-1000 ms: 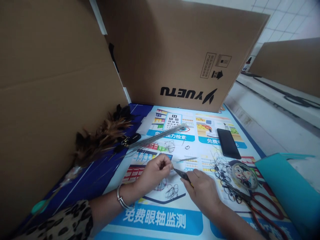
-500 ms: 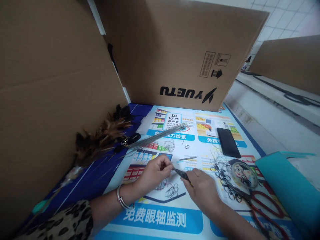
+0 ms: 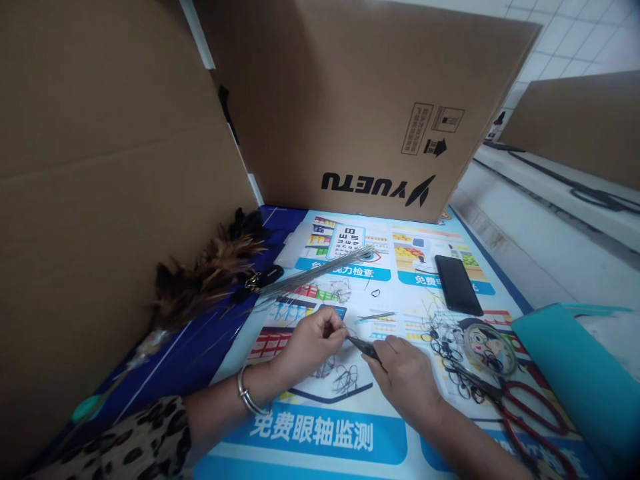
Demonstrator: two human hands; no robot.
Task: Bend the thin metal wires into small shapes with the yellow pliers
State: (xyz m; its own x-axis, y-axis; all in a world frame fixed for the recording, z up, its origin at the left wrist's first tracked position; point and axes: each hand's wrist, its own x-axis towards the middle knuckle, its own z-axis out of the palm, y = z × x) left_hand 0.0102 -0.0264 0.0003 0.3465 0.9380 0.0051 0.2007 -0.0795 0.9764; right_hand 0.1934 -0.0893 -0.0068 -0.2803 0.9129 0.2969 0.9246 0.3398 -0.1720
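My left hand (image 3: 310,343) is closed in a pinch on a thin piece of wire just above the printed poster (image 3: 320,433). A silver bangle sits on its wrist. My right hand (image 3: 407,380) grips small dark pliers (image 3: 364,347) whose tip meets the wire at the left fingertips. A few bent wire loops (image 3: 345,380) lie on the poster under and between both hands. A bundle of long straight wires (image 3: 320,270) rests farther back.
Cardboard walls (image 3: 360,100) stand at the back and left. A feather duster (image 3: 205,277) lies at the left. A black phone (image 3: 457,285), a pile of small black rings (image 3: 450,350), a tape roll (image 3: 487,348), red-handled scissors (image 3: 530,413) and a teal folder (image 3: 580,373) sit at the right.
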